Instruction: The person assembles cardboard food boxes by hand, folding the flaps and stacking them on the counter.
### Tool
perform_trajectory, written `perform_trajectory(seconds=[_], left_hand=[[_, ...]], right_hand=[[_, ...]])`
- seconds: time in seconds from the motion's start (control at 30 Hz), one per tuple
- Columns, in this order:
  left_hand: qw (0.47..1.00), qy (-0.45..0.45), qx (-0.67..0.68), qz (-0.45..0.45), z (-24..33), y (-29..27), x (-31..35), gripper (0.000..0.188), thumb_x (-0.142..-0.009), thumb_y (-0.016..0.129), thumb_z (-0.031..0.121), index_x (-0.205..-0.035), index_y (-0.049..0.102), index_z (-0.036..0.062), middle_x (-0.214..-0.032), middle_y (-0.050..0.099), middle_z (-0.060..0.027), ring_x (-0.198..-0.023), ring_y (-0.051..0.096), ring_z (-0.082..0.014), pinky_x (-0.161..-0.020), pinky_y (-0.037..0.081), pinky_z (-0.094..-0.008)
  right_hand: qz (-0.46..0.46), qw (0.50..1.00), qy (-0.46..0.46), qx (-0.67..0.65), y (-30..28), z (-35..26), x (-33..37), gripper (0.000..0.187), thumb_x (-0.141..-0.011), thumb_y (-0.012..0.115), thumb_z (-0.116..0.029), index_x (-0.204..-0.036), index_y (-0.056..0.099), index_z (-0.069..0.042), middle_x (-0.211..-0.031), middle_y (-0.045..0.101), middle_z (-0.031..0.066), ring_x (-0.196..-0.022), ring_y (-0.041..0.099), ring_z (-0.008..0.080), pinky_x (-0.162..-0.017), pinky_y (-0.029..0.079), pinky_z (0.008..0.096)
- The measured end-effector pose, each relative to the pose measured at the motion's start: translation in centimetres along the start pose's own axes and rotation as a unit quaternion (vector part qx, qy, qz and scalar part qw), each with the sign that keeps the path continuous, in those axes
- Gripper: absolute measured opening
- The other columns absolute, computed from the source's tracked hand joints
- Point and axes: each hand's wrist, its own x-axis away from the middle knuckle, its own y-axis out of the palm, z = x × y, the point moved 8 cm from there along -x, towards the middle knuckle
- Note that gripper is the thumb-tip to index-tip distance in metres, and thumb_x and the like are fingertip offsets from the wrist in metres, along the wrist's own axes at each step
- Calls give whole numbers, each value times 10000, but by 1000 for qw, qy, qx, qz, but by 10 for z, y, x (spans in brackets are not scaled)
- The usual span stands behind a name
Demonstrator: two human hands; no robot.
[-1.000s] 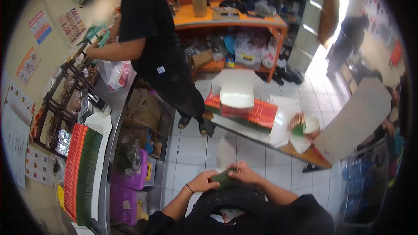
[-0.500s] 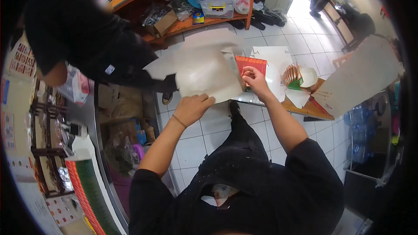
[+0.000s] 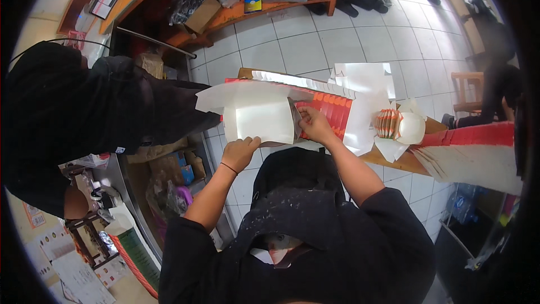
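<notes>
A white cardboard box [image 3: 264,122], part folded with its walls raised and a wide flap [image 3: 253,94] standing at the far side, lies between my hands. My left hand [image 3: 240,153] pinches its near left edge, thumb and fingers closed on the cardboard. At the right end wall, my right hand [image 3: 315,125] has its fingers closed on a side flap. Just beyond that hand lies a stack of red-and-white flat cartons [image 3: 332,111]. Farther right, a nested row of small folded cartons [image 3: 388,124] ends in a white open one [image 3: 412,128].
A person in black [image 3: 112,101] stands close on the left beside a metal counter [image 3: 126,183]. Flat white sheets with red edges [image 3: 467,160] lie at the right. A wooden chair [image 3: 467,87] and an orange shelf [image 3: 236,17] are farther off, over a tiled floor [image 3: 292,31].
The blurred white cardboard now shows as a box with raised walls. Both hands stay on it. My view has shifted, and the person at left appears lower in it.
</notes>
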Motion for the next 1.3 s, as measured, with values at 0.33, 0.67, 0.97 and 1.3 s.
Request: perform_trajectory(seconds=[0.33, 0.67, 0.97, 1.3], left_hand=[[973, -46, 225, 18, 30, -15, -42, 194, -774, 499, 180, -948, 531, 102, -793, 573, -119, -762, 574, -291, -633, 455, -392], [965, -131, 198, 115, 34, 4, -91, 207, -771, 469, 195, -763, 565, 12, -751, 581, -178, -730, 564, -334, -687, 447, -420], [916, -211, 289, 181, 15, -51, -59, 387, -779, 515, 310, -1011, 519, 0, -916, 553, -201, -872, 515, -361, -776, 406, -393], [832, -356, 310, 291, -22, 23, 27, 518, -834, 460, 196, -1281, 269, 18, -1312, 248, -201, -1186, 313, -350, -943, 328, -408]], right_hand=[[-48, 996, -21, 77, 5, -17, -3, 406, -654, 594, -20, -1052, 515, -21, -1041, 522, 168, -931, 540, 279, -748, 465, 333], [8, 966, -43, 256, 15, -30, -21, 244, -742, 555, -198, -873, 593, 5, -647, 575, 185, -660, 594, 322, -597, 469, 367], [98, 965, -136, 202, -1, -41, -13, 190, -798, 484, -144, -869, 607, -18, -813, 595, 187, -789, 569, 347, -687, 450, 386], [-77, 992, 84, -54, -3, 2, -2, 500, -884, 386, -369, -1266, 334, -52, -1304, 311, 85, -1181, 318, 214, -897, 333, 311]])
